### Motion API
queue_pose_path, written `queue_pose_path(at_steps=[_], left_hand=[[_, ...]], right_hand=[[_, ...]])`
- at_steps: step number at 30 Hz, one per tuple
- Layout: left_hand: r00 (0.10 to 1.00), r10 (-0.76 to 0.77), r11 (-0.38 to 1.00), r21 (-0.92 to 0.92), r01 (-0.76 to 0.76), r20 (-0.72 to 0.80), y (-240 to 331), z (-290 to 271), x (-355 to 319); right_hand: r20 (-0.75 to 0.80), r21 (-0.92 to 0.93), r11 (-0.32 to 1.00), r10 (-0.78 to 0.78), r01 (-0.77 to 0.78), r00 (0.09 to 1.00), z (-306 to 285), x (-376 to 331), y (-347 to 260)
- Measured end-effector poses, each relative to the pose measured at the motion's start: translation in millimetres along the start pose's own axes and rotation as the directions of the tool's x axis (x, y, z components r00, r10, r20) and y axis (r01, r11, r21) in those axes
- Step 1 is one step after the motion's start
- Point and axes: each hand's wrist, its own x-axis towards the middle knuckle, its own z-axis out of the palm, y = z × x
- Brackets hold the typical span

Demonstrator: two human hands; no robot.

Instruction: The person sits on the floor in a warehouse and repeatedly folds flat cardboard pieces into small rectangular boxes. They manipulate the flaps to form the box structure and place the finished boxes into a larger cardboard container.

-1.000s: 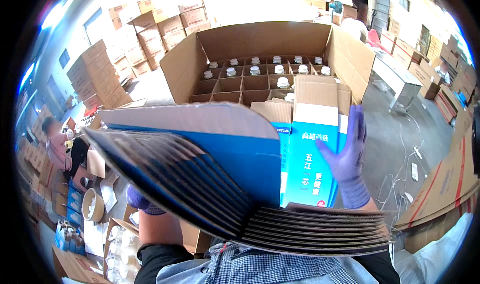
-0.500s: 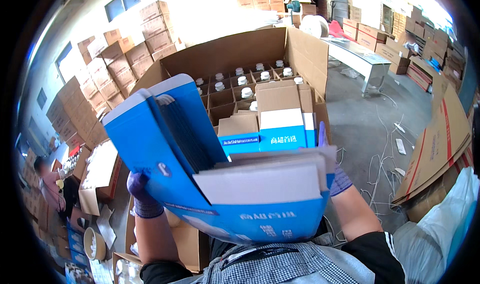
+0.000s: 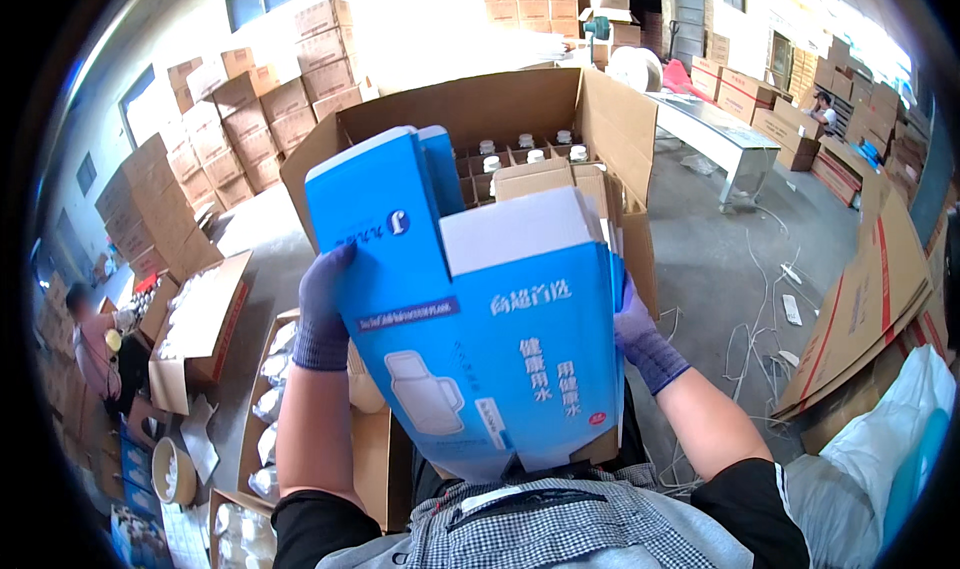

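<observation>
Now our gloved left hand [image 3: 322, 309] and right hand [image 3: 640, 334] grip the glossy blue carton [image 3: 480, 339] by its sides at our chest, before the big corrugated box [image 3: 600, 119]; it has squared up from flat.

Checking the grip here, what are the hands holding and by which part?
Both hold the blue carton: the left hand grips its left side edge, the right hand its right side edge.

A glossy blue printed cardboard carton [image 3: 480, 359] is held in purple knitted cloth gloves [image 3: 322, 309]. Behind it, a matt brown corrugated cardboard box [image 3: 600, 119] is seen.
</observation>
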Motion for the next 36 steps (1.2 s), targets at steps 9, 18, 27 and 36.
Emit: queue_pose_path(at_steps=[9, 18, 27, 36], left_hand=[[0.967, 0.048, 0.999, 0.002, -0.049, -0.249, 20, -25, -6], [0.853, -0.078, 0.997, -0.031, 0.073, -0.516, -54, -88, 21], [0.967, 0.102, 0.977, -0.161, -0.143, -0.235, -73, -108, -8], [0.919, -0.048, 0.996, 0.05, 0.073, -0.392, -77, -118, -18]], right_hand=[[-0.094, -0.292, 0.835, -0.509, 0.465, 0.856, -72, -16, -186], [0.449, -0.888, -0.157, -0.506, 0.433, 0.737, 107, -55, -250], [0.68, -0.733, -0.135, -0.129, 0.666, 0.722, 250, -80, -139], [0.31, -0.672, 0.676, -0.111, 0.3, 0.944, 58, 72, -102]])
